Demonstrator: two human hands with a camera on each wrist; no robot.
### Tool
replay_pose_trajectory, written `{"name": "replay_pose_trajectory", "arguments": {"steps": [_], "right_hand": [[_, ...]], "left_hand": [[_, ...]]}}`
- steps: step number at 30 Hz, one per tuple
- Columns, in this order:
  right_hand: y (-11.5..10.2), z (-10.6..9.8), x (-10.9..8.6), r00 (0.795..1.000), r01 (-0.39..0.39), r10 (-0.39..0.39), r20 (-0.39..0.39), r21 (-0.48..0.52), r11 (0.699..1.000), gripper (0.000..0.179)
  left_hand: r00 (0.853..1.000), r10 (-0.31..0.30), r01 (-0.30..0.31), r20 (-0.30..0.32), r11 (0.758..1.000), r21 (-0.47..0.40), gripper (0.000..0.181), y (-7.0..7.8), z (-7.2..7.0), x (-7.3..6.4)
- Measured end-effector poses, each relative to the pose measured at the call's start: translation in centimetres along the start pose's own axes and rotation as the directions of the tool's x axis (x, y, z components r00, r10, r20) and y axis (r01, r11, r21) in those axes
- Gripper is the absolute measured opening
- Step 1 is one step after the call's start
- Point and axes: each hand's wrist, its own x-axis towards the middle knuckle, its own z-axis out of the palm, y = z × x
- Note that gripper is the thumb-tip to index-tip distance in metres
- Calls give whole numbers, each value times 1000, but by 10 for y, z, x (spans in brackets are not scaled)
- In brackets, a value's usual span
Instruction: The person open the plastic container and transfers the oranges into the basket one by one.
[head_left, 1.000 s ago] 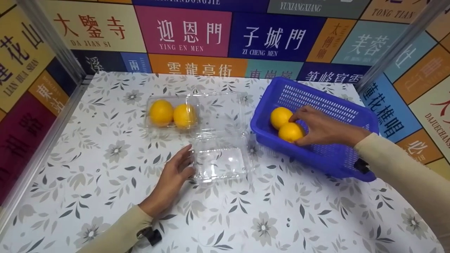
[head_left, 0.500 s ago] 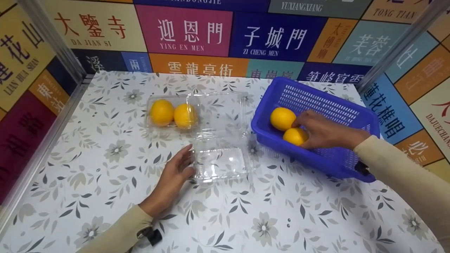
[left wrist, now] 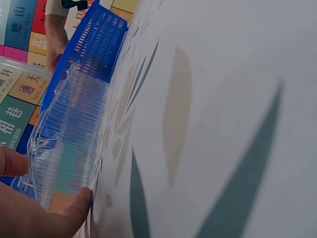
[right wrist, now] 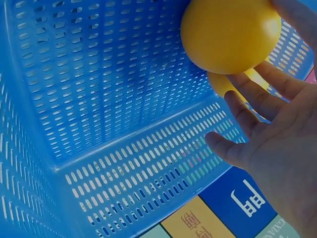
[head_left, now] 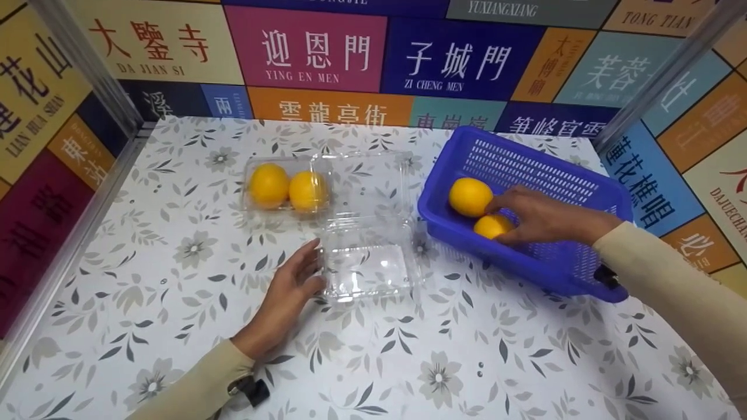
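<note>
Two oranges (head_left: 269, 186) are boxed, two left in the basket (head_left: 478, 248): our right grip (head_left: 540, 216) clasps one; our left grip (head_left: 283, 297), relaxed, touches the unfilled clamshell (head_left: 369, 271).

I count four round orange fruits (head_left: 269, 185) in all: two within clear plastic and two inside one blue basket (head_left: 528, 166). Of clear plastic sections (head_left: 369, 268) I make out three, though they overlap and I cannot tell how many separate pieces they form. I have two hands, one left grip (head_left: 284, 300) and one right grip (head_left: 540, 217), with two beige sleeves (head_left: 198, 382), two black wrist pieces (head_left: 252, 389) and one worktop (head_left: 373, 361).
</note>
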Motion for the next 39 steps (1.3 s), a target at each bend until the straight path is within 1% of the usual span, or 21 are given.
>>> {"name": "replay_pose_trajectory", "arguments": {"steps": [3, 8, 13, 17, 22, 27, 35, 39], "right_hand": [[0, 0, -1, 1000, -16, 16, -9, 22, 1000, 56], [-1, -1, 0, 998, -13, 17, -63, 58, 998, 53], [-2, 0, 1, 993, -2, 13, -117, 88, 996, 51], [-4, 2, 1, 987, -3, 18, -159, 94, 996, 54], [-10, 3, 2, 978, -24, 46, -203, 108, 994, 58], [-18, 2, 3, 967, -26, 57, -248, 126, 992, 57], [-28, 5, 4, 960, -14, 48, -275, 127, 992, 55], [-30, 7, 3, 956, 6, 30, -291, 123, 992, 55]], "left_hand": [[1000, -8, 8, 4, 1000, -15, 78, 0, 1, 0], [1000, -14, 14, 4, 1000, -18, 79, 1, 1, 1], [1000, -3, 3, 12, 1000, 15, 78, 1, 0, 1], [1000, -2, 2, 15, 1000, 19, 77, 1, 0, 2], [1000, 1, -1, 9, 1000, 14, 77, 2, 0, 2], [1000, 11, -11, 12, 1000, 12, 77, 3, 0, 1], [1000, 13, -13, 12, 1000, 11, 76, 2, 0, 0], [1000, 13, -13, 11, 1000, 14, 77, 1, 0, 0]]}}
